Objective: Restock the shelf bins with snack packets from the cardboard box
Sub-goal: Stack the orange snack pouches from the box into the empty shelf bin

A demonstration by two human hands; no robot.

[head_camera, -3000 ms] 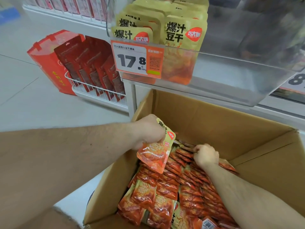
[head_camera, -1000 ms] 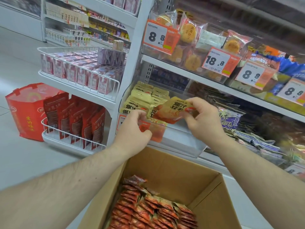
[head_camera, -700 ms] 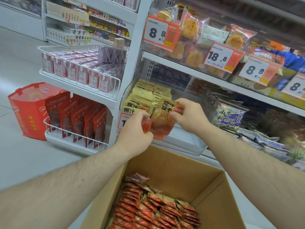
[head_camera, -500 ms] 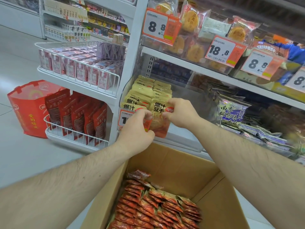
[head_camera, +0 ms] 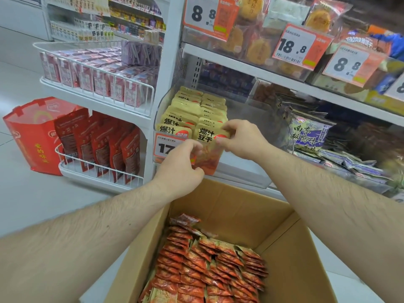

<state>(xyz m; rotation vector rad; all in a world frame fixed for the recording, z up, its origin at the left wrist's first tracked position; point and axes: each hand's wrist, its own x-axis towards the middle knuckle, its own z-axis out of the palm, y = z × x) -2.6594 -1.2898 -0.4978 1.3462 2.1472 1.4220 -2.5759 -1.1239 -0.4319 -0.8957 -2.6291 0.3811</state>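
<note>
A clear shelf bin (head_camera: 240,171) holds two rows of yellow-and-orange snack packets (head_camera: 190,106). My right hand (head_camera: 242,138) pinches the top right corner of one such packet (head_camera: 205,136), which stands upright at the front of the right row. My left hand (head_camera: 181,162) is curled against the bin's front, over the price tag (head_camera: 162,147); what its fingers hold, if anything, is hidden. Below my arms stands the open cardboard box (head_camera: 229,204), with several rows of orange packets (head_camera: 207,265) packed inside.
Right of the bin lie purple-and-white snack bags (head_camera: 310,134). The shelf above carries cake packets behind price tags (head_camera: 295,47). To the left, a white wire rack (head_camera: 98,169) holds red pouches, with a red bag (head_camera: 32,132) on the floor beside it.
My right hand has brought the packet down from lying flat above the bin to standing upright at the front of the right row. The left hand stays at the bin's front.
</note>
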